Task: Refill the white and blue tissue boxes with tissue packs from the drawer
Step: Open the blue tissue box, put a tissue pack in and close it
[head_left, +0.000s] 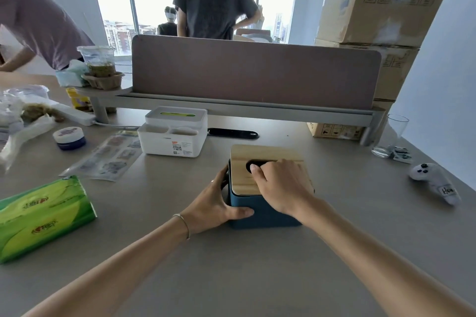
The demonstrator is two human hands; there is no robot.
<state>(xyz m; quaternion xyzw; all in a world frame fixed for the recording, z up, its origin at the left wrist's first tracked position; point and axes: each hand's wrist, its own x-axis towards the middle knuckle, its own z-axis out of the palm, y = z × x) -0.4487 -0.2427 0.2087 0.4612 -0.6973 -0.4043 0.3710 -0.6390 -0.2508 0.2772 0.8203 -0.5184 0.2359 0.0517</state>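
The blue tissue box stands on the desk in front of me, topped by a wooden lid with a dark oval slot. My left hand grips the box's left side, thumb on the front wall. My right hand lies on the lid, its fingers hooked at the slot. The white tissue box stands further back left, a green pack showing through its top opening. A green tissue pack lies on the desk at the near left.
A brown divider screen crosses the desk behind the boxes. A drinking glass and a white controller sit at the right. A jar, sticker sheets and plastic bags lie left. Two people stand beyond the desk; cardboard boxes are stacked right.
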